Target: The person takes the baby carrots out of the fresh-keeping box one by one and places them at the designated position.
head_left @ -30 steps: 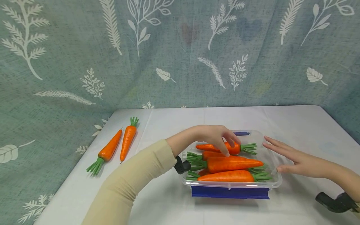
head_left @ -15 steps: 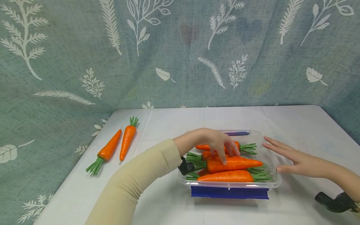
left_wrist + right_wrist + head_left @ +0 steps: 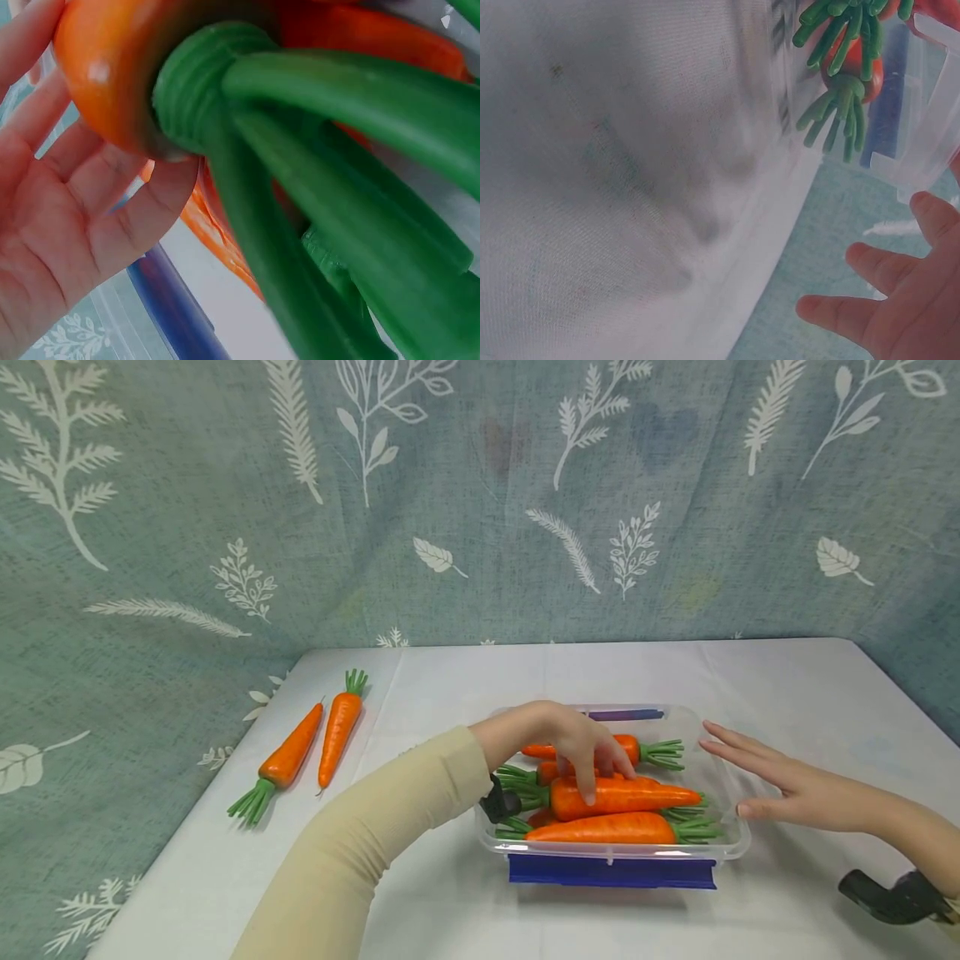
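My left hand [image 3: 581, 743] reaches down into a clear plastic box [image 3: 738, 827] and grips the top orange carrot [image 3: 637, 797], thumb on the near side and fingers over the far side. In the left wrist view, that carrot's green stalks [image 3: 322, 150] fan out across the picture. Other carrots lie under and beside it, among them a front carrot [image 3: 607, 829] and a back carrot [image 3: 628, 747]. My right hand [image 3: 795, 781], fingers straight and spread, stays at the box's right end, fingertips right at its wall. It holds nothing.
Two more carrots lie on the white tablecloth [image 3: 450, 693] at the left: one carrot [image 3: 294, 752] with its stalks toward me, another carrot [image 3: 342, 731] with stalks pointing away. A blue flap [image 3: 611, 872] hangs from the box's front. A patterned curtain [image 3: 480, 527] backs the table.
My left hand has come down from above the carrots, and its thumb and fingers now close around the top one. The right hand and the box have stayed in place.
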A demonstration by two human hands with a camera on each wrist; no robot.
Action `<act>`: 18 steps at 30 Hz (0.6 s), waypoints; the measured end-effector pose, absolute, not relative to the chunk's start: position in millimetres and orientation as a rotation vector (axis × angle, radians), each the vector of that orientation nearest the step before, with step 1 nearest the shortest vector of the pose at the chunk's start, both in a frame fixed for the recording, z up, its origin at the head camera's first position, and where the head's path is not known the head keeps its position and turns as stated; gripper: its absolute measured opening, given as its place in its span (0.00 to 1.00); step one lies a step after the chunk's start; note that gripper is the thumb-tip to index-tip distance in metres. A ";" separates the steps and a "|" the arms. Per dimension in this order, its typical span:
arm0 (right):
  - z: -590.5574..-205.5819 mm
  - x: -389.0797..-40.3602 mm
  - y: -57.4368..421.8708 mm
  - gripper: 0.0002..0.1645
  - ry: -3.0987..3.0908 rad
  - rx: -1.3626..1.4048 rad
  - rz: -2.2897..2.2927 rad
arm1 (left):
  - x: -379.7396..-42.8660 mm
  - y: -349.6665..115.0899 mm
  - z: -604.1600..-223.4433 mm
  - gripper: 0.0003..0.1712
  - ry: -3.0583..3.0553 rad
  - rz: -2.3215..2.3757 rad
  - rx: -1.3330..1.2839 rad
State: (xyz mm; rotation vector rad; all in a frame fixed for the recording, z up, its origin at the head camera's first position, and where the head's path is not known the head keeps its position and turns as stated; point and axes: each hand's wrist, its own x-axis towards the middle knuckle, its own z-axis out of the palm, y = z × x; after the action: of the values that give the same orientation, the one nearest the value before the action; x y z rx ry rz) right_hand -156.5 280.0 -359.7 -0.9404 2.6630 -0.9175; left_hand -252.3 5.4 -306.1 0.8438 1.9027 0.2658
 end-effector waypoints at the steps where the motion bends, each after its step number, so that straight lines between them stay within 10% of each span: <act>1: -359.6 -156.6 279.9 0.46 2.663 -0.941 -0.917 | -253.0 5.4 -306.3 0.38 1.899 0.264 0.849; 18: -359.6 -156.2 279.5 0.46 2.676 -0.948 -0.913 | -252.9 2.3 -305.0 0.36 1.890 0.342 0.858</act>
State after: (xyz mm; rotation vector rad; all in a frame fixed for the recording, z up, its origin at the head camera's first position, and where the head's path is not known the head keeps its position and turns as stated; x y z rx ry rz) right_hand -156.2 279.5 -359.6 -0.9483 2.6761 -0.9130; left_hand -252.9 2.3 -305.0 0.8580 1.8900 0.3422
